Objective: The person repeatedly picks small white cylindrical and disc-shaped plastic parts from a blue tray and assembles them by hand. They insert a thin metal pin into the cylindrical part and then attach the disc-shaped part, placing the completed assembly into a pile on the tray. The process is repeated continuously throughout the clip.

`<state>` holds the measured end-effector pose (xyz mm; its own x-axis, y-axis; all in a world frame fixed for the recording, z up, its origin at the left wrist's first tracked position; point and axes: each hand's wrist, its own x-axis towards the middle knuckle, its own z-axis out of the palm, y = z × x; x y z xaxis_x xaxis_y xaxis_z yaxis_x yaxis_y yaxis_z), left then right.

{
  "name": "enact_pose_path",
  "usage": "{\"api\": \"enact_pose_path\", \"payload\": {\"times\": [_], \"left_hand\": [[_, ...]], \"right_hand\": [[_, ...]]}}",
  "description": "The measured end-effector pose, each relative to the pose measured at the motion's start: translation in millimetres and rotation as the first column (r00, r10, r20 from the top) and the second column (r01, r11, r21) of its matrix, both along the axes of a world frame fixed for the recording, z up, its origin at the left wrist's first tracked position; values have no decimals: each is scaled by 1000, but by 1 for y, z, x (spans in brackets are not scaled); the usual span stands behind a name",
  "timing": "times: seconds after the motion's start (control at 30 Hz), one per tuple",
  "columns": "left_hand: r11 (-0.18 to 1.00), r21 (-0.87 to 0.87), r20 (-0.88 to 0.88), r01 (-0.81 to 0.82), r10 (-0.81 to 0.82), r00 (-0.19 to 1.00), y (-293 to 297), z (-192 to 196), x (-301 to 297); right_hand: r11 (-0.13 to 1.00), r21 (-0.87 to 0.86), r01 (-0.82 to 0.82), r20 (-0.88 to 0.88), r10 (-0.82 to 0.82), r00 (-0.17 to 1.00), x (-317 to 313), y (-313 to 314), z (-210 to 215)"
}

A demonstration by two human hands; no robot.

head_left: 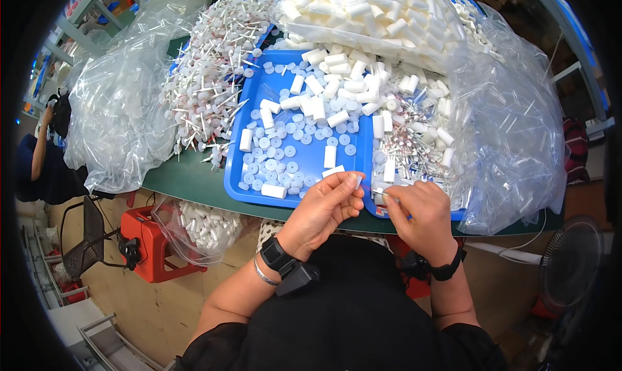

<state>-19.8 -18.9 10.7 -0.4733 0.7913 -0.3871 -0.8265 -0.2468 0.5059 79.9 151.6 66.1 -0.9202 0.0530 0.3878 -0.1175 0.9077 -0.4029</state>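
Observation:
Above the near edge of the blue tray [234, 167], my left hand [322, 210] is closed, with thumb and forefinger pinching a small translucent piece [359, 182]. To its right, my right hand [421, 214] pinches a small whitish piece [379, 191] whose kind I cannot make out. The fingertips of the two hands are a short gap apart. In the tray beyond lie many translucent round discs [289, 151] and white cylinders [330, 156]. Thin wired parts [407, 144] and more white cylinders fill the tray on the right, past my right hand.
A pile of white-stemmed parts [210, 66] lies back left. Behind the trays sits a bag of white cylinders [376, 14]. Clear plastic bags [120, 112] flank the green table [184, 180]. A red stool [139, 241], a fan [570, 261] and another person [42, 157] are nearby.

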Motion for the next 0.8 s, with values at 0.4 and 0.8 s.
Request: {"api": "enact_pose_path", "payload": {"times": [0.4,0.8], "left_hand": [[1000,-17,-6,15,-15,1000,-1,0,-2],[1000,13,55,25,-26,998,0,-6,-1]], "right_hand": [[939,-313,139,166,-89,982,4,3,-6],[986,-152,75,89,-62,994,1,3,-5]]}}
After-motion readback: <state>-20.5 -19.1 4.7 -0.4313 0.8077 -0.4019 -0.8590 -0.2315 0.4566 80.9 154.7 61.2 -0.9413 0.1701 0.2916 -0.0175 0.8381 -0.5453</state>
